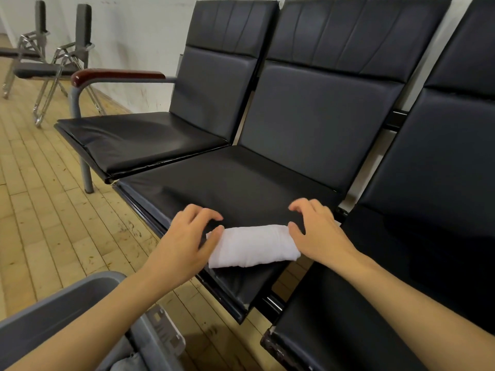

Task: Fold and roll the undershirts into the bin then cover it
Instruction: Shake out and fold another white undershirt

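A white undershirt (253, 245), rolled into a short thick cylinder, lies near the front edge of the middle black seat (241, 188). My left hand (187, 234) is at the roll's left end, thumb touching the cloth and fingers arched above the seat. At the right end, my right hand (316, 231) mirrors it, thumb against the roll and fingers spread and lifted. Neither hand grips the roll. The grey bin (67, 317) stands at the lower left under my left forearm, with grey cloth showing inside it.
Black padded seats flank the middle one, left (139, 140) and right (401, 263), joined in one row against a white wall. A wood-topped armrest (117, 75) ends the row on the left. Metal-legged chairs (53, 62) stand far left on the wooden floor.
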A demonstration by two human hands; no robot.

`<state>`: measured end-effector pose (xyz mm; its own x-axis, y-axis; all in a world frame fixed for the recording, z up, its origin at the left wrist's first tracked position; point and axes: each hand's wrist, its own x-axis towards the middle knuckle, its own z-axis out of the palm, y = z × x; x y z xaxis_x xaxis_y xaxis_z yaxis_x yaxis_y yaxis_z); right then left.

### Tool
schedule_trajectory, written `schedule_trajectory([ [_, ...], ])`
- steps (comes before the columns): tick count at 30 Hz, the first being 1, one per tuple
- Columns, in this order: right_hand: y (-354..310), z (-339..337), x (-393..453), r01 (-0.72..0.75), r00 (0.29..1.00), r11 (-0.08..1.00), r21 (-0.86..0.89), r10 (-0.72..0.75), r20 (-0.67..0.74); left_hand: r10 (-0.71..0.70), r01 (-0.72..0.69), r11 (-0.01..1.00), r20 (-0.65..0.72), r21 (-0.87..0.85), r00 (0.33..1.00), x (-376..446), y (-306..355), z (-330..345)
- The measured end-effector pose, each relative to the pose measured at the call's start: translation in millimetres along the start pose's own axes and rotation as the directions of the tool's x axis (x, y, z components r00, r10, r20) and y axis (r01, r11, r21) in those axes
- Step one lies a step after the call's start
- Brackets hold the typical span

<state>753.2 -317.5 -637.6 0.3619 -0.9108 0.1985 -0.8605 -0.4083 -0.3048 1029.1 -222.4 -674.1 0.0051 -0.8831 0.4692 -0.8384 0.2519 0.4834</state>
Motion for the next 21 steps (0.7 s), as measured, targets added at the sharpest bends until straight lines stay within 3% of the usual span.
schedule_trajectory([
  [1, -2, -2, 2, 0.119, 0.992, 0.991, 0.066, -0.121, 0.026, 0.11, -0.112, 0.993, 0.067, 0.023, 0.992, 0, 2, -1],
  [3, -12, -8, 2, 0.255, 0.943, 0.956, 0.143, -0.278, 0.181, 0.167, -0.197, 0.977, 0.288, 0.077, 0.943, 1, 5, 0],
  [4, -18, -9, 2, 0.28, 0.908, 0.953, 0.12, -0.303, 0.29, 0.139, -0.189, 0.977, 0.38, 0.099, 0.915, 3, 6, 2],
  [6, -25, -4, 1, 0.327, 0.855, 0.945, -0.03, -0.282, 0.436, 0.105, -0.166, 0.98, 0.426, 0.109, 0.898, 5, 5, 8],
  [9, -34, 6, -7, 0.399, 0.863, 0.893, -0.208, -0.289, 0.415, 0.104, -0.154, 0.984, 0.408, 0.091, 0.907, 12, 2, 6],
  [13, -54, 17, -23, 0.44, 0.863, 0.883, -0.162, -0.367, 0.346, 0.149, -0.251, 0.953, 0.457, 0.172, 0.877, 9, -10, -19],
  [18, -125, 28, -57, 0.531, 0.792, 0.843, -0.088, -0.457, 0.406, 0.121, -0.226, 0.963, 0.515, 0.146, 0.849, -34, -52, -60],
  [21, -167, 58, -75, 0.625, 0.699, 0.78, -0.025, -0.545, 0.463, 0.006, -0.144, 0.97, 0.57, 0.197, 0.822, -80, -92, -83],
])
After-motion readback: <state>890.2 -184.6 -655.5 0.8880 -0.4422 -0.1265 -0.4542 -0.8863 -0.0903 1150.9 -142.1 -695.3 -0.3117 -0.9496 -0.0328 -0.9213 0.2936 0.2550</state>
